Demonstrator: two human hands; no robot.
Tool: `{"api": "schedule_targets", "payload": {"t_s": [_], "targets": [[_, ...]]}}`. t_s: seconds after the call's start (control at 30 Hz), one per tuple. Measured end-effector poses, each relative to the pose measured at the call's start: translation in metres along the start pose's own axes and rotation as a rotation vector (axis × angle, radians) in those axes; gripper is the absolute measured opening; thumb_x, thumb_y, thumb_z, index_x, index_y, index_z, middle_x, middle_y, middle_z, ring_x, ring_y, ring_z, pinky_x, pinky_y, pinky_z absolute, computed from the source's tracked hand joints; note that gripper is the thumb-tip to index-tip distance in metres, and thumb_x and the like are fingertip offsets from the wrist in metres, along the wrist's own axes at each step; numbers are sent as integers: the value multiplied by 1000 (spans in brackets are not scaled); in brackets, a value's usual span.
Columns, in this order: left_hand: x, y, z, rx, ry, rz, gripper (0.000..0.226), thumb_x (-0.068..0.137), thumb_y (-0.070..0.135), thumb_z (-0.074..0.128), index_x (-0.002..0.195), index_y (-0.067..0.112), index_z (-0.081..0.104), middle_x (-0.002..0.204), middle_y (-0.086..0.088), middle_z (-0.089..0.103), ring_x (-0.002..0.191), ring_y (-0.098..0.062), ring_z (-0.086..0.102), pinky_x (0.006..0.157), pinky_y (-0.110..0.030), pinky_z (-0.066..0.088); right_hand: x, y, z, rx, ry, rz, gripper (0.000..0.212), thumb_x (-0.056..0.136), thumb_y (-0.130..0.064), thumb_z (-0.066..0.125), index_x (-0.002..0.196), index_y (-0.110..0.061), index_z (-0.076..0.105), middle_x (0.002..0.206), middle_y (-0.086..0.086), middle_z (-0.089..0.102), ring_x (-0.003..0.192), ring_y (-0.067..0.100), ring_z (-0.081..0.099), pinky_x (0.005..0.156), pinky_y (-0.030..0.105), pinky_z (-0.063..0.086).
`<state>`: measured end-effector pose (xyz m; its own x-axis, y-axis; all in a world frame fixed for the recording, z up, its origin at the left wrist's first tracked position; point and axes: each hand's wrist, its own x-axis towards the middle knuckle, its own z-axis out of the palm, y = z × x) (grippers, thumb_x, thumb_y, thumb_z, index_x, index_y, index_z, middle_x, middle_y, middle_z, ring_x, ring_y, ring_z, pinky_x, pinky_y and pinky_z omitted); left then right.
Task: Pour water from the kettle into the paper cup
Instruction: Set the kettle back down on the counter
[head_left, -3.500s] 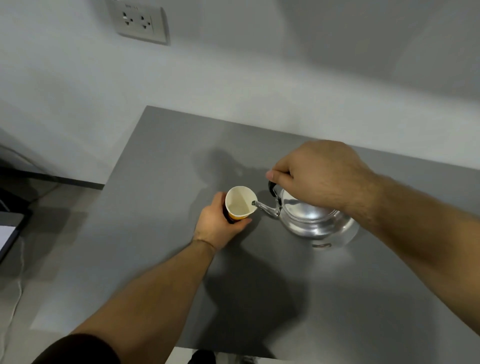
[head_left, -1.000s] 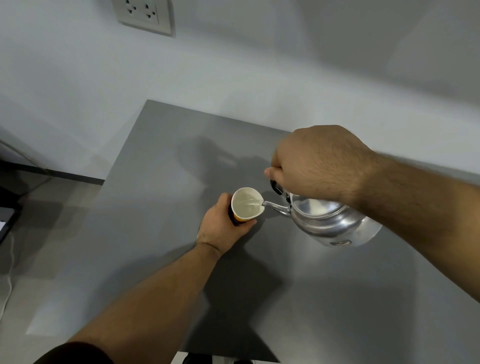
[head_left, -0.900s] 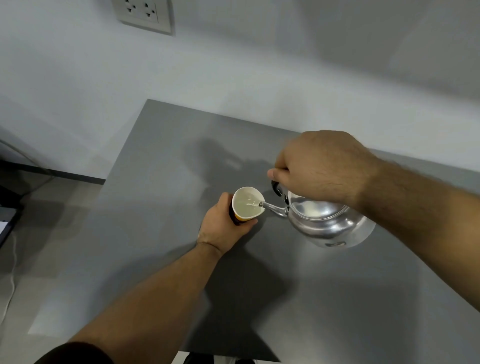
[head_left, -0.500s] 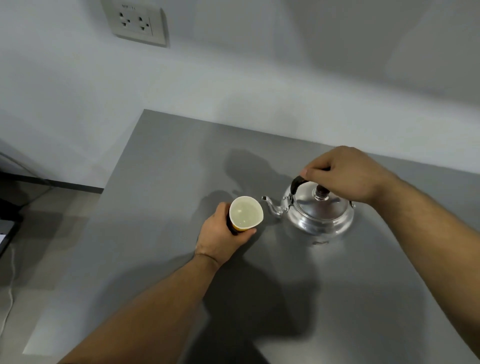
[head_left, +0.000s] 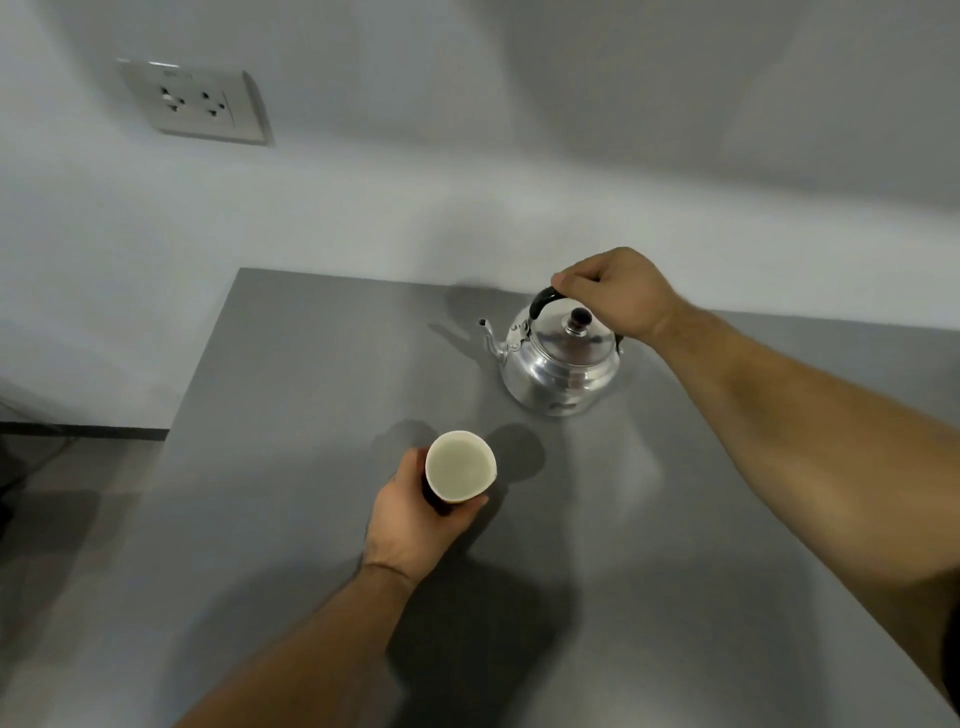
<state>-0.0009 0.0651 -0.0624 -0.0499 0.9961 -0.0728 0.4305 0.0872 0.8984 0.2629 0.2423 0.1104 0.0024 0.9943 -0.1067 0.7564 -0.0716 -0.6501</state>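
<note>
1. My left hand (head_left: 415, 512) gripped the water-filled white paper cup (head_left: 460, 466).
2. My right hand (head_left: 615, 291) held the shiny metal kettle's (head_left: 561, 358) black handle; the kettle stood upright on the grey table (head_left: 311, 374).

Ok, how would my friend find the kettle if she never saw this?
Find the grey table against the white wall. Near its far edge sits the kettle, with the right hand on its black handle. It is the only shiny metal thing, with a thin spout.
</note>
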Motion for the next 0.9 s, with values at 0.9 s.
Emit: {"api": "schedule_targets", "payload": {"t_s": [0.9], "targets": [[-3,6,-3,6,-27,2,71,59,63,88,116,67,45,110,47,61,97,21,60,71,2,43,61,14,-8,-75,142,3,36,97,-53,55,85,-30,80,72,-1,77,68,6,64,63,26,45]]}}
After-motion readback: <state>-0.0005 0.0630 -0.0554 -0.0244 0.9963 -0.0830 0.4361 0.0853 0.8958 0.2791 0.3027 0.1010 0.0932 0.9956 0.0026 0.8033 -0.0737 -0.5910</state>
